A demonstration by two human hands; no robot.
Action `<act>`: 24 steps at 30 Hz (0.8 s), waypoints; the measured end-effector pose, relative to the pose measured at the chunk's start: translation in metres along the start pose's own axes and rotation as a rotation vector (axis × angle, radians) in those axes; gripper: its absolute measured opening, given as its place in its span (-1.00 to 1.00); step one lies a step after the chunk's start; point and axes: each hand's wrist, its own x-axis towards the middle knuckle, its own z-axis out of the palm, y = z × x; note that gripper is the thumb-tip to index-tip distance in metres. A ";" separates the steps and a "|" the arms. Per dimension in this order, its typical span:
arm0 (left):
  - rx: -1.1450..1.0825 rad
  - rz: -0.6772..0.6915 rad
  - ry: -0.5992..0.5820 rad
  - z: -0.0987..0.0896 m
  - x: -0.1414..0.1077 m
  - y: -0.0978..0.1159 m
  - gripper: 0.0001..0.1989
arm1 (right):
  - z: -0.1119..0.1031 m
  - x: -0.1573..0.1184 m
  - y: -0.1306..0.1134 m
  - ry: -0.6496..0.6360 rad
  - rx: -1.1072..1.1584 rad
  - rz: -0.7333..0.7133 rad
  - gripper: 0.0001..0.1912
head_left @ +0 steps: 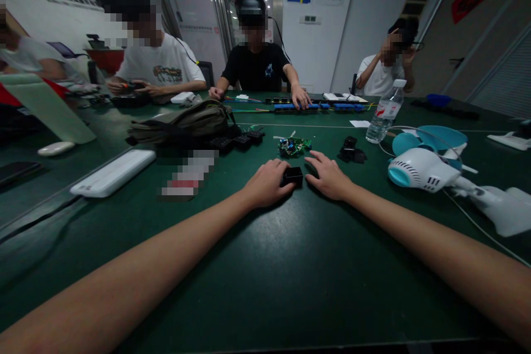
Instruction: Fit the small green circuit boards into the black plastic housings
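My left hand (267, 182) is closed around a small black open-topped box (295, 176) on the green table. The box's right end shows past my fingers. Just to the right of it lies my right hand (329, 177), fingers apart and low over the table, with nothing visible in it. Beyond both hands sits a small heap of green circuit boards (293, 146) with shiny parts. Several black plastic pieces (352, 150) lie past my right hand. More black box-like parts (238, 139) are grouped beyond my left hand, beside a bag.
A white and teal fan (427, 168) lies at the right, near a water bottle (386, 112). At the left are a white power bank (114, 173) and an olive bag (182, 121). Across the green table (265, 287), a co-worker's hand (300, 96) touches a blue strip (296, 107).
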 end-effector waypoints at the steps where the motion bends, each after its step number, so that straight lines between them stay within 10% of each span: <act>1: 0.007 0.001 0.000 0.000 0.000 0.000 -0.67 | 0.000 0.004 0.000 0.003 -0.007 -0.010 -0.45; 24: 0.068 -0.044 -0.007 -0.001 -0.001 0.004 -0.69 | 0.013 0.069 -0.010 0.103 -0.134 -0.298 -0.46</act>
